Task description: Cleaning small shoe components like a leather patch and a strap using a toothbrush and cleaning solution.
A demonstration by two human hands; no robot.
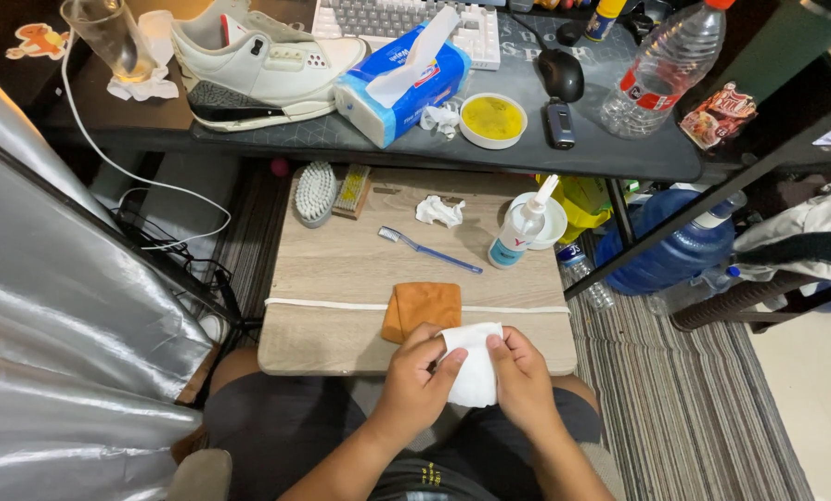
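Note:
Both of my hands hold a white tissue point(474, 369) over my lap at the near edge of a small wooden board point(341, 269). My left hand point(417, 378) pinches its left side and my right hand point(519, 376) grips its right side. Just beyond the tissue lies a folded orange cloth point(422, 307) on top of a long white shoelace point(332, 304). Further out on the board are a blue toothbrush point(429, 250), a white spray bottle point(520, 229), a crumpled tissue point(439, 211) and two brushes point(316, 192). A white sneaker point(262, 65) rests on the dark desk behind.
On the desk point(527, 153) are a blue tissue pack point(401, 79), a round tub of yellow paste point(492, 120), a mouse point(561, 74), a keyboard point(387, 19), a clear plastic bottle point(661, 70) and a glass point(109, 37). A big blue water jug point(675, 250) stands to the right, silver sheeting point(53, 306) to the left.

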